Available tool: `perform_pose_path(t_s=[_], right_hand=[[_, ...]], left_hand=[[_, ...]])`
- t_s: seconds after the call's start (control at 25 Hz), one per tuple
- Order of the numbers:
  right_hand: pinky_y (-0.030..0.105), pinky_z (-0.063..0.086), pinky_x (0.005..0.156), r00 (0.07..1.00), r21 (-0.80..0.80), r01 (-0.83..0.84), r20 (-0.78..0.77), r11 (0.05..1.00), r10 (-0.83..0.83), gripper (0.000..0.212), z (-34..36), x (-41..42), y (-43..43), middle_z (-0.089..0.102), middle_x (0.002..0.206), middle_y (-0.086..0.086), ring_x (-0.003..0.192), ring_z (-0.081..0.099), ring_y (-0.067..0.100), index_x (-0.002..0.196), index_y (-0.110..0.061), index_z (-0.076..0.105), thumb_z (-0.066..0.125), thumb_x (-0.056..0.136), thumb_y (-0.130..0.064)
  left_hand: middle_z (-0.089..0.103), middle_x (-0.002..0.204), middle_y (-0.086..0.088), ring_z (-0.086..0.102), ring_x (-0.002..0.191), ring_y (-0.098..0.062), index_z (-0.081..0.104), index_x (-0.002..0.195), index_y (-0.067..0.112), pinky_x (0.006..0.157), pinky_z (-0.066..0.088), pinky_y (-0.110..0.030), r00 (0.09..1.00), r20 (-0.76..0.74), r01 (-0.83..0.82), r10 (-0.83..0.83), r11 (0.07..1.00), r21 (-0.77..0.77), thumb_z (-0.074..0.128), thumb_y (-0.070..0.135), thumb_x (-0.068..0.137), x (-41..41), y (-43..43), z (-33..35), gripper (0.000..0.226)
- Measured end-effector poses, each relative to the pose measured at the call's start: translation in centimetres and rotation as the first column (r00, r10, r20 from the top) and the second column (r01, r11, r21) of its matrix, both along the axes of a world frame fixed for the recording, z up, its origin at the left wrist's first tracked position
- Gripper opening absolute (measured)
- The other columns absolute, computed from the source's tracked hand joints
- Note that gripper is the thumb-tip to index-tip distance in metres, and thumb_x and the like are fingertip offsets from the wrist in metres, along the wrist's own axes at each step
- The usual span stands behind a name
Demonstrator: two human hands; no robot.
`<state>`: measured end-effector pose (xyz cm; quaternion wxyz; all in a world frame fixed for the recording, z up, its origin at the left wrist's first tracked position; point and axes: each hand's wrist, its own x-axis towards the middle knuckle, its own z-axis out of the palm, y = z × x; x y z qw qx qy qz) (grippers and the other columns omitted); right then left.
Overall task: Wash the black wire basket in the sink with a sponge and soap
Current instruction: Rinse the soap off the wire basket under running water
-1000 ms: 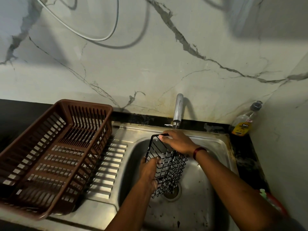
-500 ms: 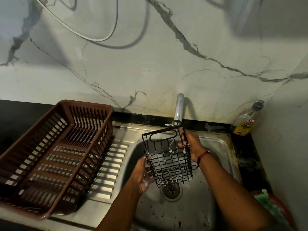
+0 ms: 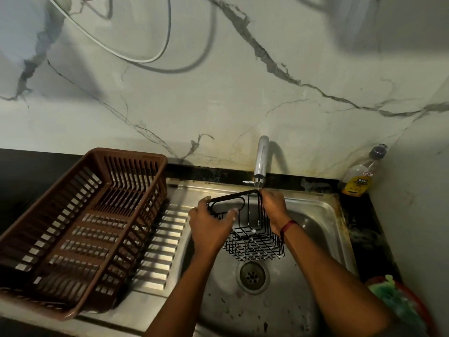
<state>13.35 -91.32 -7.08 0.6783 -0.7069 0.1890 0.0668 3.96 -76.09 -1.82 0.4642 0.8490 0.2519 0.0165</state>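
The black wire basket (image 3: 252,239) hangs over the steel sink (image 3: 323,215), its open top facing me, just under the tap (image 3: 261,161). My left hand (image 3: 209,227) grips its left rim, thumb hooked over the wire. My right hand (image 3: 273,207) grips the right rim near the spout. White specks of foam or water cling to the lower wires. A green sponge (image 3: 388,293) lies in a red dish at the right counter edge. A soap bottle (image 3: 362,173) stands in the back right corner.
A brown plastic dish rack (image 3: 80,229) fills the drainboard at the left. The drain (image 3: 252,277) lies below the basket. A white cable (image 3: 136,54) hangs on the marble wall. Dark countertop borders the sink on the right.
My left hand came up from beneath the basket to grip its left rim. The basket tipped so its open top faces me and shifted slightly lower in the sink.
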Motion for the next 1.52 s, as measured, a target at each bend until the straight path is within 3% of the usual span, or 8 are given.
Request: perform_pose_path(t_s=[0.32,0.48,0.56,0.68,0.88,1.04,1.24,1.52], right_hand=[[0.028,0.042,0.062,1.0,-0.051,-0.015,-0.021,0.999,0.014,0.033,1.5,1.3,2.1,0.064,0.074,0.0,0.069,0.056,0.017,0.083,-0.013,0.07,0.057,0.09,-0.043],[0.025,0.049,0.07,0.992,0.28,-0.12,0.068,0.952,0.105,0.033,2.5,1.6,1.9,0.069,0.068,-0.001,0.07,0.062,0.017,0.08,-0.011,0.066,0.04,0.098,-0.019],[0.033,0.051,0.094,0.967,0.514,-0.233,0.21,0.825,0.142,0.02,3.5,1.6,1.1,0.073,0.092,0.013,0.095,0.069,0.024,0.096,-0.002,0.068,0.05,0.093,-0.009],[0.034,0.057,0.087,0.945,0.72,-0.325,0.269,0.614,0.185,0.031,4.9,1.5,0.5,0.069,0.106,0.022,0.101,0.069,0.029,0.119,0.007,0.058,0.055,0.089,0.007],[0.014,0.028,0.034,0.935,0.23,-0.327,-0.062,0.917,0.349,0.028,4.8,0.4,0.4,0.054,0.064,0.002,0.04,0.039,0.003,0.1,-0.005,0.067,0.055,0.099,-0.03],[0.021,0.033,0.042,0.909,0.052,-0.411,-0.055,0.91,0.414,0.041,4.9,0.2,0.6,0.052,0.054,0.0,0.044,0.04,0.01,0.066,-0.017,0.06,0.059,0.093,-0.048],[0.029,0.052,0.059,0.842,-0.036,-0.519,-0.193,0.854,0.503,0.032,3.9,-0.2,-2.8,0.067,0.069,0.009,0.058,0.062,0.018,0.085,-0.006,0.067,0.05,0.098,-0.029],[0.028,0.054,0.055,0.874,-0.04,-0.485,-0.002,0.873,0.486,0.026,6.4,-0.4,-1.4,0.07,0.071,0.016,0.058,0.064,0.02,0.084,0.002,0.071,0.056,0.093,-0.018]], left_hand=[[0.039,0.147,-0.02,0.042,0.137,-0.042,0.041,0.148,0.038,0.106,0.043,-0.051,0.944,-0.326,0.096,-0.05,0.987,0.126,0.075,0.061,0.071,2.8,-0.2,0.7,0.087],[0.064,0.125,-0.012,0.071,0.094,-0.031,0.051,0.14,0.05,0.086,0.061,-0.052,0.975,-0.208,-0.07,0.076,0.997,0.04,0.061,0.074,0.048,4.1,1.3,-1.5,0.095],[0.064,0.127,-0.012,0.072,0.092,-0.031,0.046,0.147,0.049,0.087,0.06,-0.055,0.973,-0.202,-0.11,0.113,0.994,0.027,0.059,0.075,0.047,4.5,1.4,-2.2,0.105],[0.059,0.14,-0.017,0.071,0.102,-0.035,0.041,0.153,0.044,0.092,0.057,-0.059,0.968,-0.23,-0.094,0.102,0.995,0.044,0.059,0.079,0.048,4.2,1.2,-2.6,0.113],[0.035,0.158,-0.026,0.045,0.139,-0.04,0.032,0.162,0.033,0.106,0.046,-0.047,0.963,-0.267,-0.043,0.047,0.999,0.022,0.072,0.056,0.082,2.9,-0.2,0.3,0.093],[0.042,0.156,-0.021,0.052,0.133,-0.037,0.033,0.161,0.037,0.105,0.047,-0.045,0.961,-0.271,-0.038,0.049,0.998,0.043,0.071,0.068,0.073,3.7,-0.5,-0.4,0.101],[0.054,0.148,-0.015,0.068,0.1,-0.026,0.036,0.159,0.038,0.076,0.056,-0.032,0.958,-0.277,-0.069,0.076,0.997,0.036,0.064,0.076,0.054,4.1,0.3,-1.7,0.114],[0.041,0.157,-0.02,0.042,0.141,-0.034,0.033,0.162,0.032,0.106,0.042,-0.043,0.963,-0.269,0.016,0.004,0.997,0.072,0.072,0.056,0.085,4.5,-0.9,-0.4,0.089]])
